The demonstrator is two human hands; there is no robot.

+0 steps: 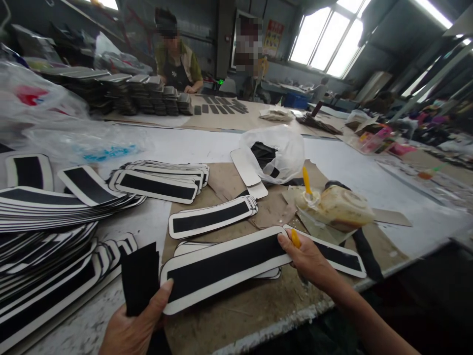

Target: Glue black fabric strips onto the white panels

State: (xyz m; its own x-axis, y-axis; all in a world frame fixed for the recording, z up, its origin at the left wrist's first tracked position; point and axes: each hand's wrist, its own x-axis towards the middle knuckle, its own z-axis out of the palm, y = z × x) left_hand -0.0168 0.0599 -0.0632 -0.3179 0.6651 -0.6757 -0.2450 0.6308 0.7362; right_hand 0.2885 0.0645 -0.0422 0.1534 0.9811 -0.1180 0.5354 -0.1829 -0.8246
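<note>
A long white panel with rounded corners and a black strip on its face (229, 268) is held at a slant over the table. My left hand (135, 323) pinches its left end, thumb on top, and also grips a bundle of black strips (140, 276). At the right end, my right hand (310, 259) is closed on the panel, and a yellow handle (295, 238) pokes out between its fingers; the tool's tip is hidden. Beneath lie more such panels (268, 272), partly covered. Another panel (342, 257) rests beyond my right hand.
Stacked panels (48, 212) fill the left side, with smaller piles (158, 185) behind. A tilted plastic container of pale paste (345, 207) with a yellow stick (306, 180) stands right. A plastic bag of black pieces (283, 153) sits behind. Across the table, a person (179, 64) works.
</note>
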